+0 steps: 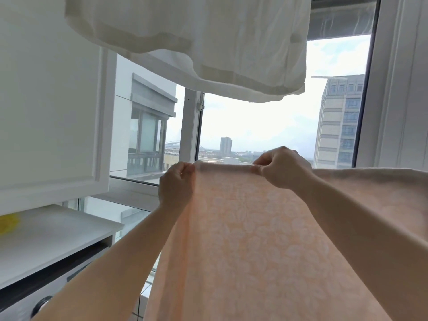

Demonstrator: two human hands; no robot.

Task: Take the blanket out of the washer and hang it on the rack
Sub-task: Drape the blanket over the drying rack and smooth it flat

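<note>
The rack itself cannot be made out; whatever carries the peach blanket [243,239] along its top fold is hidden under the cloth, so it is unclear whether the blanket hangs on a bar or is only held up; its lower part runs out of the bottom of the view, and its right part runs off the right edge behind the right forearm. The blanket is thin, pale orange with a faint white flower pattern, and spreads from the middle to the right of the scene, in front of the window [254,126]. The left hand [176,184] pinches the blanket's upper left corner, fingers curled and clamped on the cloth; the right hand [283,167] pinches the top edge just to the right of it, thumb and fingers pressed together on the fold; the two hands are near each other, with a short stretch of edge taut between them.

A white garment [190,40] hangs above, cut off by the top of the view, its hem dipping over the upper part of the window and covering some of the sky. At the left a white cabinet door [48,107] blocks that side of the window; below it lies a white surface [58,235] with a blurred yellow thing [8,223] at the left edge, too smeared to name. Under the surface the washer [27,297] shows only its grey top front and a dark knob, partly covered by the left forearm. Far through the glass stand tall buildings [339,121] under a bright cloudy sky.
</note>
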